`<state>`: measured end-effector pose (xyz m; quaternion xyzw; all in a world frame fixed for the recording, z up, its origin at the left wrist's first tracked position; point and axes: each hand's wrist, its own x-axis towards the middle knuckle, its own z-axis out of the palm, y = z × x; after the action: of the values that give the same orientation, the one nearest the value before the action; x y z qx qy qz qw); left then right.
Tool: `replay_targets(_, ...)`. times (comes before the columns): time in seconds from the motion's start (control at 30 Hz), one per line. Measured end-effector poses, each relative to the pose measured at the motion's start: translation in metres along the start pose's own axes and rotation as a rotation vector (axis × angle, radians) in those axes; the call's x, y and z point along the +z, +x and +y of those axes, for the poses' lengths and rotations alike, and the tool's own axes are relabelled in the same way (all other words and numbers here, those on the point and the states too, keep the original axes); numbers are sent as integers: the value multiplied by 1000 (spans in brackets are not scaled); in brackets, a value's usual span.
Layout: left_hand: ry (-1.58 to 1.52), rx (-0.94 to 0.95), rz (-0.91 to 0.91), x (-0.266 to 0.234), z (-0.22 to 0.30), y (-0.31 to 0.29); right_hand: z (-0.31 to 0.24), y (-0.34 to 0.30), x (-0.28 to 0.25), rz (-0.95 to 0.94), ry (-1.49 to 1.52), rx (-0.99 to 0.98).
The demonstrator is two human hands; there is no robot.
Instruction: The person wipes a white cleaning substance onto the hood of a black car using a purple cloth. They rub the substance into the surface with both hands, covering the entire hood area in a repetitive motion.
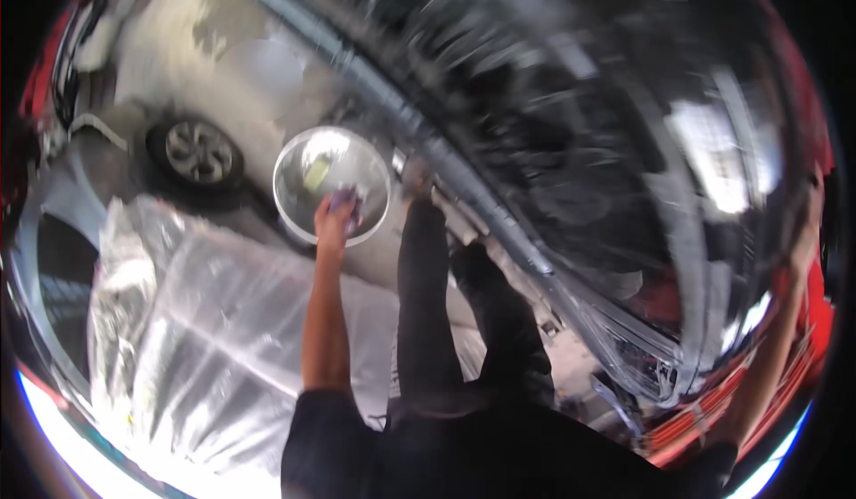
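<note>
My left hand (pixel 330 224) reaches over a round, white-rimmed basin (pixel 278 197), its fingers closed on a crumpled purple cloth (pixel 346 205). A yellow-green sponge (pixel 316 173) lies inside the basin, just beyond the cloth. At the far right, my right arm stretches up along a dark, glossy vehicle surface (pixel 713 214). My right hand (pixel 815 194) is at the edge of that surface, near red bodywork (pixel 818 276). It is blurred, and its fingers do not show clearly.
A sheet of clear plastic (pixel 241 329) covers something at the lower left. Beyond it lies a wheel (pixel 196 153) with a spoked rim. A long dark edge strip (pixel 428 138) runs diagonally beside the basin. My legs (pixel 423 294) stand between the plastic and the strip.
</note>
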<state>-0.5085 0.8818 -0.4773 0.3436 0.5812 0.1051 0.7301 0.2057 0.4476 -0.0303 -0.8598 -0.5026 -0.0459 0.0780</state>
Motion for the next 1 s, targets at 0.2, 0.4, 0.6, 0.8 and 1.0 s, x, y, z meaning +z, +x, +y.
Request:
replay_targets(0.2,195,454,-477,173,226,-165,-40,7,14,-4,-279,479)
replay_targets(0.4,414,554,-1021,502,349,-302,-86,-10,27,-48,-299,642)
replay_targets(0.6,460,1384,-1199,736,300,-348,-112,3,32,-21,-290,396)
replay_targets(0.8,745,1443,-1055,736,266,-298,47,26,-19,-263,-527,613)
replay_targets(1.0,1117,1561,-319,590,358,-174,-118,-16,-3,-100,-65,299)
